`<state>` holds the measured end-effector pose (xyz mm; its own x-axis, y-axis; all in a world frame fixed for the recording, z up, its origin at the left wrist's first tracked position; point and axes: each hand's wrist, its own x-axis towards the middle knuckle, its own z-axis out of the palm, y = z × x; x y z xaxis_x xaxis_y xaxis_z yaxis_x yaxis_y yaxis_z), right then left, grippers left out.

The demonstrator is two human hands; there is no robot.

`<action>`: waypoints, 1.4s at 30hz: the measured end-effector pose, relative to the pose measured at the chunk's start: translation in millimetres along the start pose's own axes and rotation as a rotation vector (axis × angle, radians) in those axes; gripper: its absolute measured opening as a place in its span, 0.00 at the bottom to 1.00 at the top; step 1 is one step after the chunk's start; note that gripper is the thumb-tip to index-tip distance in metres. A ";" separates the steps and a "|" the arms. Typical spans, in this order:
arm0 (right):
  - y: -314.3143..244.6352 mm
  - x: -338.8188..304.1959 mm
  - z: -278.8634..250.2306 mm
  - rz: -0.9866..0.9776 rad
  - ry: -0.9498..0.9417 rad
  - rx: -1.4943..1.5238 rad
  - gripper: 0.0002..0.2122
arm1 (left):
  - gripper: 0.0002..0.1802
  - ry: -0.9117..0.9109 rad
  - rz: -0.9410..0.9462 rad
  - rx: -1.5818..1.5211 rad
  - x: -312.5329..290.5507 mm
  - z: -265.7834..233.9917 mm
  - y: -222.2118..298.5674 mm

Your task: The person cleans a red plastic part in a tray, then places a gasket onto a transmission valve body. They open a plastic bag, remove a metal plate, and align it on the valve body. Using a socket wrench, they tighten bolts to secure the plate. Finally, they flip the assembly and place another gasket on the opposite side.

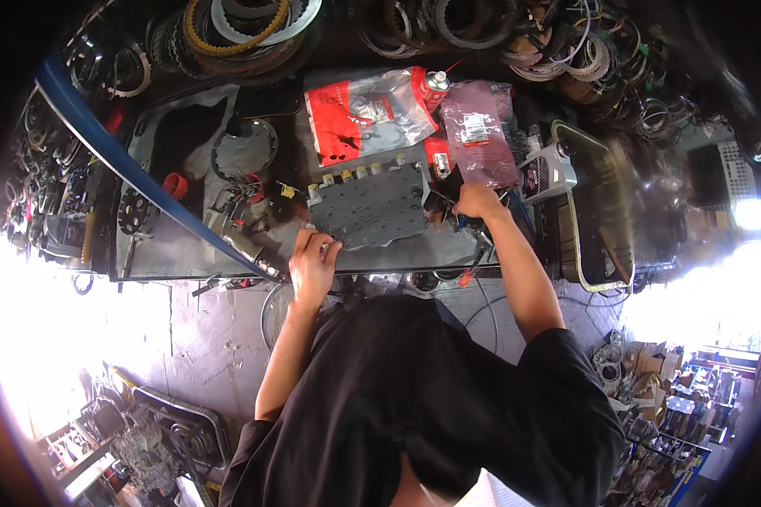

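A flat grey metal plate with many small holes, like a transmission valve body (372,211), lies on the bench in front of me. A row of yellowish cylindrical solenoids (347,176) lines its far edge. My left hand (311,264) is at its near left corner, fingers curled and thumb against them; whatever is between them is too small to name. To the right of the plate, my right hand (479,203) reaches down among dark tools and small parts. Its fingers are bent together beside a black flap-like piece (445,191), and their tips are partly hidden.
Beyond the plate lie a red-and-clear plastic bag (355,118), a spray can (435,84) and a pink-tinted bag (479,135). A deep metal pan (600,220) stands at right. A blue bar (144,177) crosses the left side. Rings (237,29) are piled at the back.
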<state>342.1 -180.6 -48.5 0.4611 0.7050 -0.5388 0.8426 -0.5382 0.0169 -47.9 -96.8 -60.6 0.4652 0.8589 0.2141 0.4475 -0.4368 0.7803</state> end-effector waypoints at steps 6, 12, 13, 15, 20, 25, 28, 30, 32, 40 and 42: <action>17.2 -31.7 10.0 0.176 0.012 0.054 0.24 | 0.11 -0.004 0.188 -0.003 -0.4 1.3 -1.2; 27.9 -44.4 26.2 0.166 0.158 0.097 0.14 | 0.12 0.009 0.028 0.051 1.0 -0.5 -0.2; 33.5 -43.3 28.6 0.177 0.182 0.118 0.12 | 0.11 -0.001 0.034 0.047 1.2 -1.0 -1.0; 50.5 -41.1 31.5 0.197 0.235 0.163 0.08 | 0.10 -0.013 0.011 0.024 1.6 -1.5 -3.1; 90.7 -40.4 32.4 0.301 0.276 0.175 0.07 | 0.06 -0.062 0.040 -0.019 1.1 -1.0 -5.7; 54.0 -36.0 46.0 0.163 0.274 0.120 0.09 | 0.07 -0.039 0.151 0.017 2.3 -1.8 -2.3; 15.8 -21.1 63.5 0.023 0.393 0.092 0.09 | 0.07 -0.026 0.022 0.007 3.1 -0.8 1.3; 4.5 -11.7 75.5 0.045 0.456 0.037 0.08 | 0.08 0.007 -0.033 0.013 4.7 -0.7 1.8; 4.2 -2.1 82.8 0.076 0.511 0.007 0.09 | 0.09 -0.002 0.011 0.038 5.9 -1.2 0.4; 35.4 0.6 55.3 0.093 0.185 -0.034 0.13 | 0.06 -0.067 0.074 -0.029 2.6 -2.8 -5.4; 46.7 -9.9 42.4 0.116 0.191 -0.063 0.11 | 0.05 -0.086 0.048 -0.042 3.7 -3.0 -4.0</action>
<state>365.1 -232.2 -78.1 0.5948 0.7182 -0.3611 0.7941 -0.5948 0.1250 -50.3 -91.1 -61.1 0.5498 0.8105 0.2022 0.3912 -0.4637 0.7949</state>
